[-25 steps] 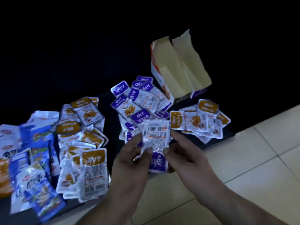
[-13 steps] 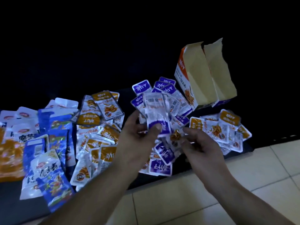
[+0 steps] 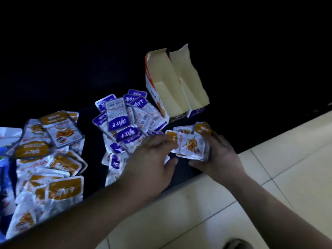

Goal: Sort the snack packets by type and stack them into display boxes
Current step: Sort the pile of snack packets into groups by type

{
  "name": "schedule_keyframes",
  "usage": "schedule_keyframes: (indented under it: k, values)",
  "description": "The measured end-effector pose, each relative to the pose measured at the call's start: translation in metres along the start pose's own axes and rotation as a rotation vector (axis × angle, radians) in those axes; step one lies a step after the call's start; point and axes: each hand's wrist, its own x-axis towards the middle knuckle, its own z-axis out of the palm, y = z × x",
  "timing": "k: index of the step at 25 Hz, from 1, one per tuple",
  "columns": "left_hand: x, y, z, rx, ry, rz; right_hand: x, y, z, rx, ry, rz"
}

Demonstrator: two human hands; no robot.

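Note:
Small snack packets lie in heaps on a dark surface. A purple-labelled heap (image 3: 124,123) sits in the middle, and an orange-labelled heap (image 3: 53,155) spreads to the left. A smaller bunch of orange-labelled packets (image 3: 188,143) lies at the right, below two open display boxes: an orange-sided box (image 3: 161,87) and a purple-sided box (image 3: 190,87). My left hand (image 3: 152,159) presses against the left side of that small bunch, fingers on a packet. My right hand (image 3: 217,153) cups its right side, thumb under the bottom edge. Both boxes look empty inside.
Blue and white packets (image 3: 5,169) lie at the far left edge. The dark surface ends in a front edge above a pale tiled floor (image 3: 269,177). A dark shoe tip (image 3: 237,244) shows at the bottom. The background is unlit.
My left hand has let go of the purple packet onto the purple heap. Both hands moved right and closed around the small bunch of orange-labelled packets.

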Motion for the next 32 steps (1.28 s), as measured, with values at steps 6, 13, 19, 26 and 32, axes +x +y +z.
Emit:
schedule_keyframes:
  k: [6, 13, 19, 26, 32]
  values:
    - [0.08, 0.016, 0.044, 0.368, -0.476, -0.059, -0.027, 0.028, -0.009, 0.179, 0.128, -0.271]
    - [0.076, 0.018, 0.063, 0.359, -0.431, -0.228, -0.07, 0.01, -0.008, 0.658, 0.14, 0.4]
    - [0.056, 0.035, 0.058, -0.028, -0.311, -0.274, -0.061, 0.004, -0.004, 0.818, 0.162, 0.447]
    - [0.01, 0.039, -0.005, -0.732, -0.155, -0.553, -0.075, -0.033, -0.023, 1.093, -0.014, 0.327]
    - [-0.056, 0.022, -0.038, -0.904, 0.139, -0.708, -0.089, -0.103, -0.004, 1.182, -0.307, 0.168]
